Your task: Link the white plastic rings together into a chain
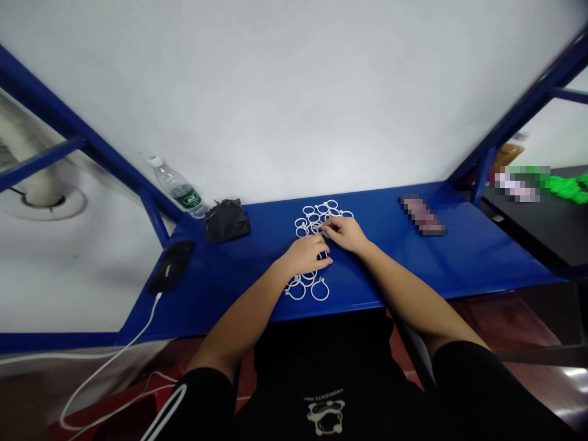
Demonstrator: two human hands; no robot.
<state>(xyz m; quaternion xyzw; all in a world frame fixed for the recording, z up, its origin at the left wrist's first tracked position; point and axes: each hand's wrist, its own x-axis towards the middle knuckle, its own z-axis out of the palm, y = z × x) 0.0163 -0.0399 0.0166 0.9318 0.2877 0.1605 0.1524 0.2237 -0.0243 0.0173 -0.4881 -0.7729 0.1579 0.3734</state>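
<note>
Looking down, saw white rings [320, 299] in a far and a near cluster on the middle of the blue tabletop [257, 269]. Had the right hand [337, 231] with fingertips drawn together at the far cluster, the left hand [312, 254] curled over rings just nearer. Could not tell whether either hand grasped one. Noticed leftward a crumpled black packet [226, 222], a bottle [186, 196], a phone [171, 269]; rightward, a pixelated object [422, 215].
</note>
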